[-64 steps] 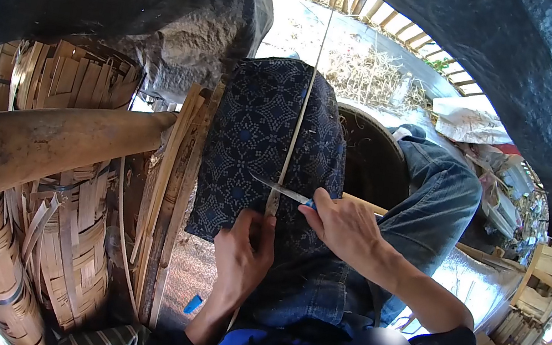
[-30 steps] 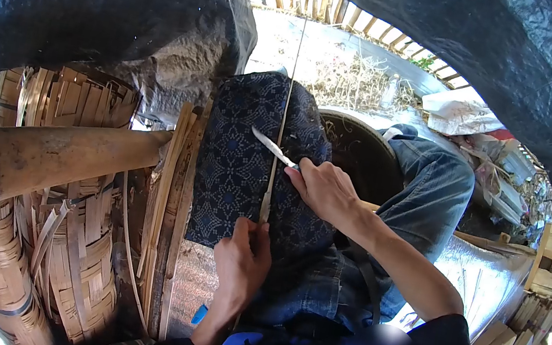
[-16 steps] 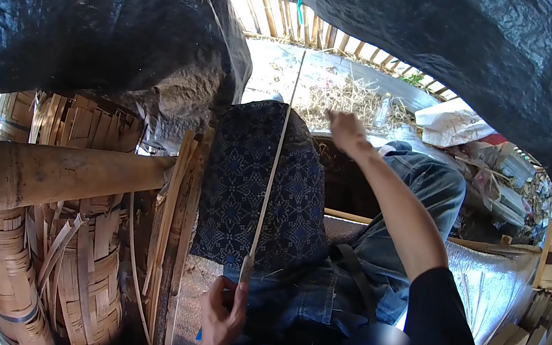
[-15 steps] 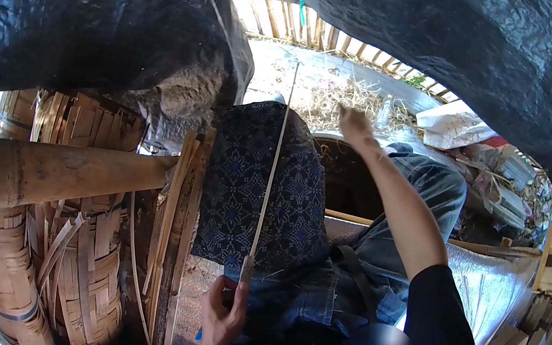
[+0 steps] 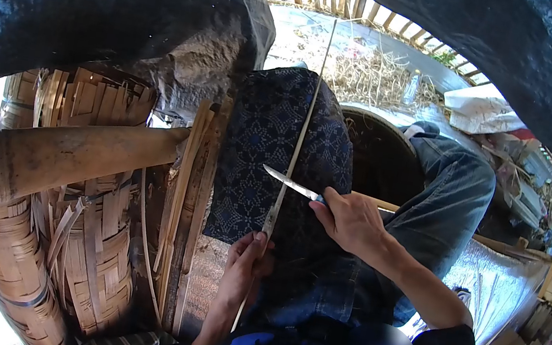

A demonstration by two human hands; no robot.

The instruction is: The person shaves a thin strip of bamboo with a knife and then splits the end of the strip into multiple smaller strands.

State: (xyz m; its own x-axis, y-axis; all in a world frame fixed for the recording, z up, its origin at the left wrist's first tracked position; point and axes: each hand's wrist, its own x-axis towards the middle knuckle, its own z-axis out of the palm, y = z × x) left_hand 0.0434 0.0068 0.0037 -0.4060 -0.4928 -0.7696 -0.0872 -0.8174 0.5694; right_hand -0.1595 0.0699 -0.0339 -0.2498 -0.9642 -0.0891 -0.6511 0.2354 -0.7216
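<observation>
My left hand (image 5: pixel 247 263) is closed around a long thin bamboo strip (image 5: pixel 308 116), low in front of my body. The strip runs away from me over my thigh, which a dark blue patterned cloth (image 5: pixel 259 141) covers, and a short end sticks out below the hand. My right hand (image 5: pixel 357 221) grips a knife (image 5: pixel 292 184) by its handle. Its blade points left and crosses the strip a little beyond my left hand. The handle is mostly hidden in my fingers.
A thick bamboo pole (image 5: pixel 62 157) juts in from the left, above woven bamboo baskets (image 5: pixel 22 269). Upright bamboo slats (image 5: pixel 185 209) stand beside my leg. Black plastic sheeting (image 5: pixel 121 11) hangs overhead. Shavings (image 5: pixel 371 72) and a clear bottle (image 5: pixel 411 87) lie ahead.
My right hand has come back from far ahead to the strip, with the knife blade now visible across it. My left hand has shifted slightly up and right, holding the strip.
</observation>
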